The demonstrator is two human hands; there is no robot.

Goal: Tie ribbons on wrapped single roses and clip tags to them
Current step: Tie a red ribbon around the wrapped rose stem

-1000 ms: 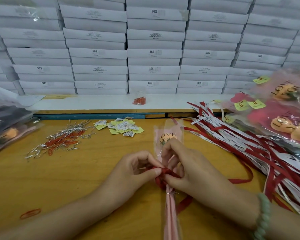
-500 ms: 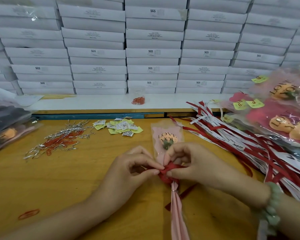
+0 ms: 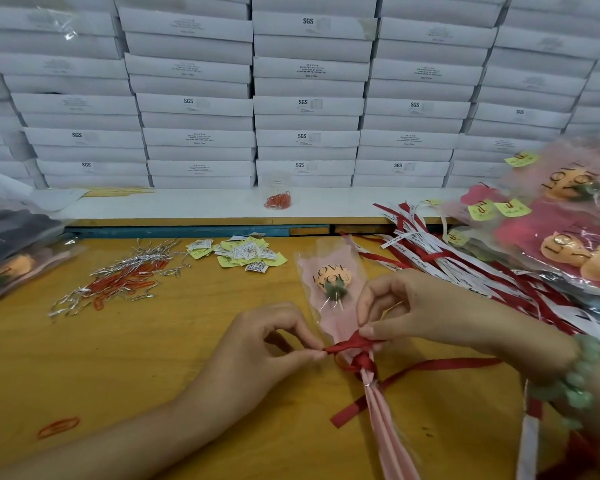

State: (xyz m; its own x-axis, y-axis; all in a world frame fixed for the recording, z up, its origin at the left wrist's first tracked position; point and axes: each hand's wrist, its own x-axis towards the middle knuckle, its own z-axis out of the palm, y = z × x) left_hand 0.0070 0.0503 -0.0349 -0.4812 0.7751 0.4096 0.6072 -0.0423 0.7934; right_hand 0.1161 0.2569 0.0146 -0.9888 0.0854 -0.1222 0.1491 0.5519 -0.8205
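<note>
The wrapped rose (image 3: 333,320) lies on the yellow surface (image 3: 187,358) with its long axis going from near to far: the thin pink stem end is closest to the person, and the flower head is at the far end, leaning a little left. On the narrow neck of the wrap sits the red ribbon (image 3: 361,362), already made into a knot. One tail goes from it to the right and the other comes toward the person on the left. Just left of the knot, the left hand (image 3: 267,344) pinches the tip of one loop between thumb and forefinger. Just right of it and slightly beyond, the fingers (image 3: 368,330) of the right hand (image 3: 430,317) pinch the other loop. Both hands are equally close, so I think the coming pull goes sideways, across the axis of the rose, to tighten the bow. Beyond the knot to the left lie the tags (image 3: 243,254), and farther left the clips (image 3: 125,282); the left hand is nearer to these. Right of the knot is the ribbon heap (image 3: 499,271), and farthest away the white boxes (image 3: 291,98).
</note>
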